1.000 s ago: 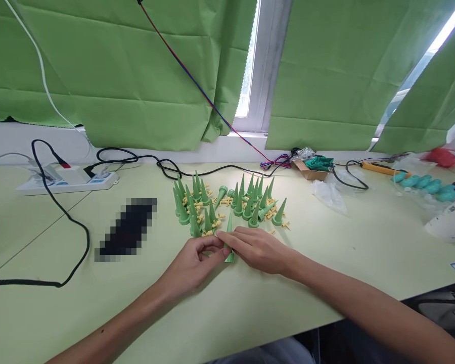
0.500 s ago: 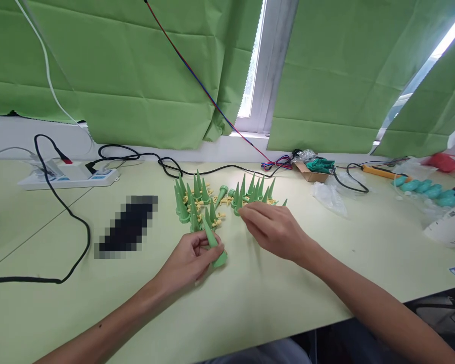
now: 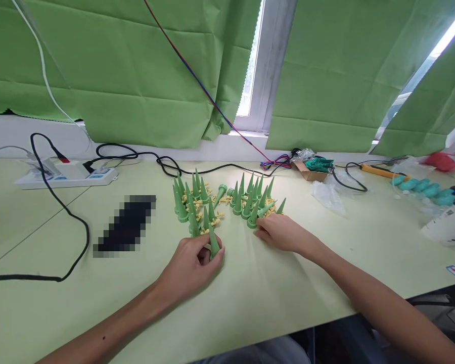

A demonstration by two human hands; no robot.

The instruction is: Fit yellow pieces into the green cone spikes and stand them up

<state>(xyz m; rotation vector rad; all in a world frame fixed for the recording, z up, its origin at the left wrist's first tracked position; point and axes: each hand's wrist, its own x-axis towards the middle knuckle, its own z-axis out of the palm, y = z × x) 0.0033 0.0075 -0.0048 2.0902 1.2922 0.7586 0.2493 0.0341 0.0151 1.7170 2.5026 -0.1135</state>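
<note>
My left hand (image 3: 195, 258) is closed round a green cone-shaped plastic spike (image 3: 214, 242), its tip pointing up and its wide base low near the tabletop. My right hand (image 3: 282, 232) is at the front of the right-hand cluster of upright green spikes (image 3: 246, 206). Its fingers are bent together beside small yellow plastic fittings (image 3: 272, 208); what lies between the fingertips is hidden. More green spikes (image 3: 182, 210) stand in a left-hand cluster, with yellow fittings (image 3: 220, 214) among them. One green spike (image 3: 220, 194) leans between the clusters.
A blurred dark flat object (image 3: 127, 225) lies left of the hands. Behind it are a white power strip (image 3: 72, 177) and a black cable (image 3: 85, 227). A small cardboard box (image 3: 311, 173), plastic bags (image 3: 328, 197) and teal objects (image 3: 420, 187) sit at right.
My right hand has moved right and slightly toward me, from the cluster's left side to its front right. The spike in my left hand has turned more upright.
</note>
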